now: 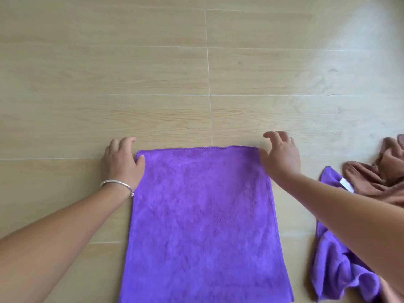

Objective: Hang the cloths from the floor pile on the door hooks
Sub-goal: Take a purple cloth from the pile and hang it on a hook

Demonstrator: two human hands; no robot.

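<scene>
A purple cloth (203,215) lies spread flat on the wooden floor in front of me. My left hand (122,162) is at its far left corner, thumb resting on the cloth's edge and fingers loosely curled on the floor beside it. My right hand (279,154) hovers at the far right corner with relaxed, spread fingers, the thumb just at the edge. Neither hand grips the cloth. On the right lies a pile with a second, crumpled purple cloth (336,270) and a brown cloth (384,176). No door or hooks are in view.
Light wood-look floor tiles (153,73) stretch ahead and to the left. My right forearm crosses over part of the pile. A white label (346,184) shows on the crumpled purple cloth.
</scene>
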